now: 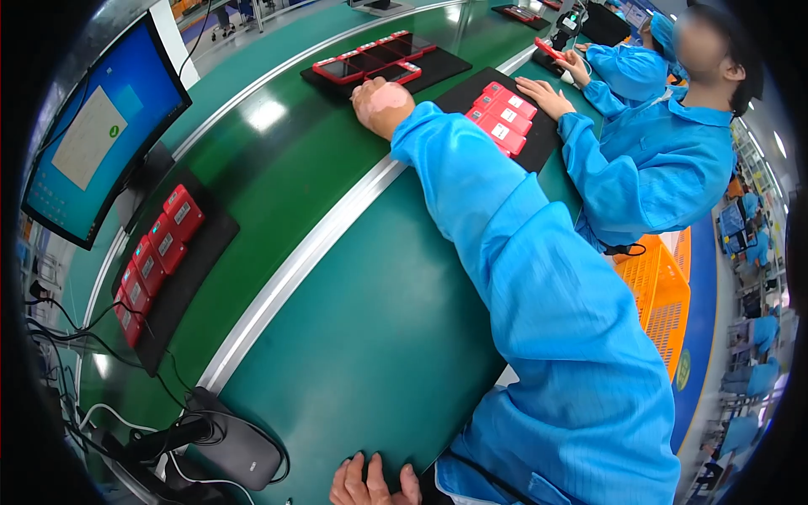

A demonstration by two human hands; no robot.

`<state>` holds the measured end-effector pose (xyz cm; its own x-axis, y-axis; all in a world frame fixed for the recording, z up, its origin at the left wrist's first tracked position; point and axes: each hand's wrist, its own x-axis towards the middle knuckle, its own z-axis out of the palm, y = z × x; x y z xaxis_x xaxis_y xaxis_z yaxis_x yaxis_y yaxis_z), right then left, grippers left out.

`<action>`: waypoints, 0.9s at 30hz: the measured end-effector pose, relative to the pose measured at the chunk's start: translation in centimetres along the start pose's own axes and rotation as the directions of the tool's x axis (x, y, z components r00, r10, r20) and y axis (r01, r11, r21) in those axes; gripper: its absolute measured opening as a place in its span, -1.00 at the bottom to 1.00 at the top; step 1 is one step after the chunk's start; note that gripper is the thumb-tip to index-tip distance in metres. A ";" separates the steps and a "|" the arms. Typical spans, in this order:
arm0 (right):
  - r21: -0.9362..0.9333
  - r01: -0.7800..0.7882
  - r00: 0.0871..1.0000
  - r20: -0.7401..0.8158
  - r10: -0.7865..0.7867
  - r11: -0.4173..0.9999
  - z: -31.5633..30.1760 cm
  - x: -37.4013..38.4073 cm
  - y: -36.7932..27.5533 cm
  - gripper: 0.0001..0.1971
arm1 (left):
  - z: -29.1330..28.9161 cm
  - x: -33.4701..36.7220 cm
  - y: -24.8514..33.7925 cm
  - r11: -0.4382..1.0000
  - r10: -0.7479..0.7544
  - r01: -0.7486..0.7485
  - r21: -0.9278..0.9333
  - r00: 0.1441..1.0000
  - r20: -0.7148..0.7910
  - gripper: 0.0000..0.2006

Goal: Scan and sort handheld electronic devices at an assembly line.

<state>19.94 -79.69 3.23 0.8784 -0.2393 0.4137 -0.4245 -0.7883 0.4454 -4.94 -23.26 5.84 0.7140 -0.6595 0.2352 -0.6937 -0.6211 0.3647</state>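
Where the green table (278, 181) spreads before us, a black mat (452, 67) lies across it, bearing phones in red frames, dark screens up. Our right hand (384, 106) is at the nearest phone (402, 73), by the mat's near edge; its fingertips are hidden, so we cannot tell whether they grip. Our left hand (370, 484), down at the lower edge, has loosely spread fingers with nothing visible in them. We judge the phone light and stiff, its smooth glass probably slippery and breakable, so we favour its red side edges for holding.
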 end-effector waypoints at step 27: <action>0.427 0.529 0.658 -0.752 -0.036 0.734 -12.7 -4.2 -16.7 -0.81 | 1.4 0.4 -1.8 0.987 0.161 -0.155 0.048 0.973 -0.163 -0.65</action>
<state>20.59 -58.30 4.11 0.4281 0.2977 0.8533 0.2469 -0.9468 0.2065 -3.58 -22.99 4.02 0.5985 -0.6728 0.4348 -0.8000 -0.5307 0.2800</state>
